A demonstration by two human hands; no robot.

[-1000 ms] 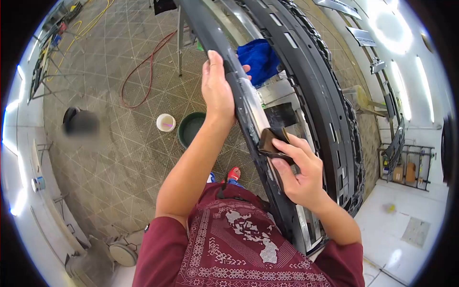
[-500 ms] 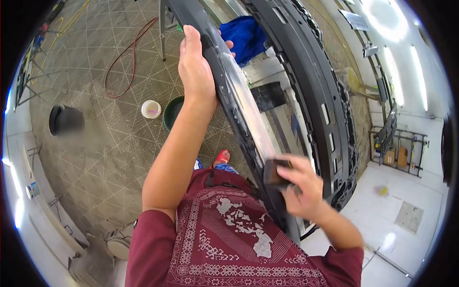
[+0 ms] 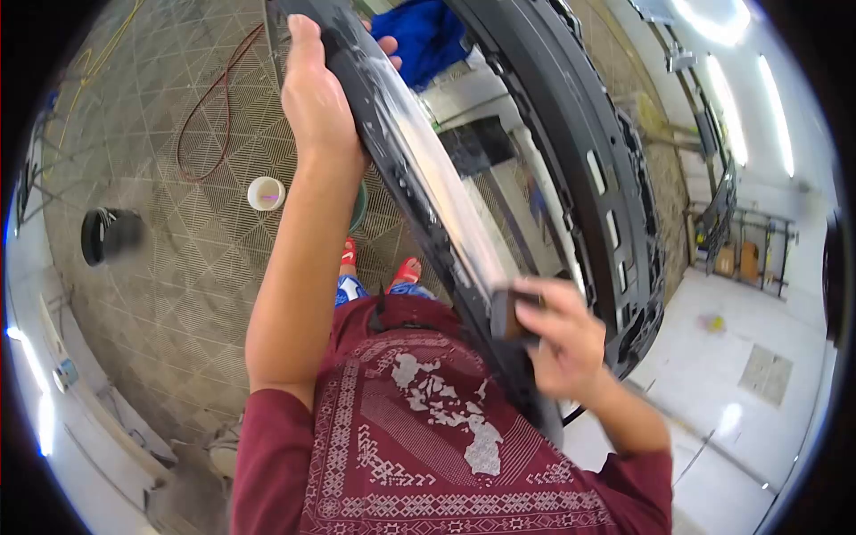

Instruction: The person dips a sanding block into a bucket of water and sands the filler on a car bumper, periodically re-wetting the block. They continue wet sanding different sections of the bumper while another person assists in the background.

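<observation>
A long dark car bumper part (image 3: 419,241) runs slantwise in front of me, with a pale, whitish strip along its upper face. My left hand (image 3: 319,107) is closed around its far end, thumb on the near side and fingertips showing beyond the edge. In my right hand (image 3: 569,343) is a dark brown sanding block (image 3: 508,314), pressed flat to the lower end of the pale strip. The fingers wrap over the block and are slightly blurred. Just past my left fingertips lies a blue cloth (image 3: 419,43).
Another black bumper piece (image 3: 580,134) with slots curves along the right, and a black sheet (image 3: 481,144) lies between. On the floor stand a white bucket (image 3: 266,193), a partly hidden green tub (image 3: 359,209) and a black bucket (image 3: 96,237). A red hose (image 3: 225,116) loops at left.
The view has shifted, so the bumper part and my left arm appear further left and both feet now show. My right hand still holds the block near the same end of the strip.
</observation>
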